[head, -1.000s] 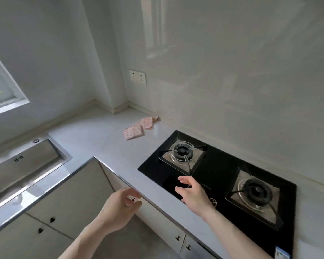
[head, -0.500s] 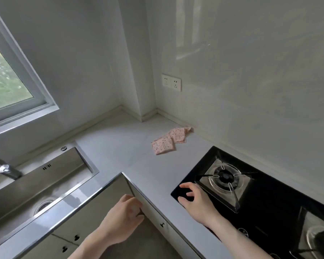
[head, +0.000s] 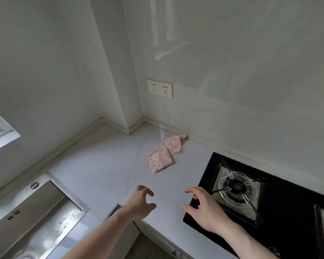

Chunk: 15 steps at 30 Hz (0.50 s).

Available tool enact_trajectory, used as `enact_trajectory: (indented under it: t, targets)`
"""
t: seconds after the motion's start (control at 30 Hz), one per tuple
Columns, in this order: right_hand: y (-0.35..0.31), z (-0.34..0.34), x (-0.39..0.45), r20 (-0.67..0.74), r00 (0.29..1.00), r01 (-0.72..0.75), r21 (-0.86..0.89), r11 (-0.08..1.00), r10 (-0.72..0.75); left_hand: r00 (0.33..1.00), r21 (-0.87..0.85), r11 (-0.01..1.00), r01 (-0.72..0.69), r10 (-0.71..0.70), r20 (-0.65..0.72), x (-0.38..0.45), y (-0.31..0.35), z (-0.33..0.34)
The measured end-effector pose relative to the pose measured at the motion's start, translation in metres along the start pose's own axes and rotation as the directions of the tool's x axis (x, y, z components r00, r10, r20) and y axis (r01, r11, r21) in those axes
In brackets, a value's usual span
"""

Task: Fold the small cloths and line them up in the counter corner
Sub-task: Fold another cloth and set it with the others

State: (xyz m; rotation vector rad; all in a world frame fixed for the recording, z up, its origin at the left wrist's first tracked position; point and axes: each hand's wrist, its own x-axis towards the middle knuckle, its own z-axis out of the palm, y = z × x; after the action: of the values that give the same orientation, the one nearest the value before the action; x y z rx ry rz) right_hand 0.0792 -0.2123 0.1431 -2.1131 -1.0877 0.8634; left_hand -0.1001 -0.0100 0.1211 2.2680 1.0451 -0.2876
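A pale counter (head: 105,165) wraps round an inner corner, and two small pink patterned cloths (head: 165,153) lie folded on it toward the far right, the farther one against the base of the wall and overlapping the nearer one at a corner. A double wall socket (head: 160,88) sits on the wall above and slightly left of them. To the right a black gas hob (head: 281,199) is set into the counter, with one burner (head: 237,187) in full view and a second cut off at the right edge. On the near left a steel sink (head: 37,217) is sunk into the counter; its basin shows only bright reflections and I cannot tell what, if anything, is in it. The left hand (head: 139,203) hovers over the near counter edge, fingers loosely curled and holding nothing. The right hand (head: 204,210) hangs over the hob's near left corner, fingers spread and relaxed, also empty. Bare counter lies between both hands and the cloths
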Motion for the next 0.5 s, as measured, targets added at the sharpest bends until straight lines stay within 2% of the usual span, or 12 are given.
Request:
enact_trajectory:
  t: [0.17,0.37,0.5]
  targets:
    - [-0.016,0.019,0.02,-0.12,0.987,-0.112,0.007,0.994,0.112,0.987,0.14,0.989,-0.048,0.026,0.157,0.087,-0.018,0.0]
    - [-0.016,0.029,0.033,-0.219,0.934,-0.278,0.055,0.959,0.284,0.973,0.318,0.942,-0.109,0.035,0.229,0.173,-0.035,-0.008]
    - [-0.011,0.042,0.019,-0.255,0.893,-0.354,0.115,0.928,0.372,0.965,0.359,0.919,-0.165,0.076,0.25,0.198,-0.046,-0.004]
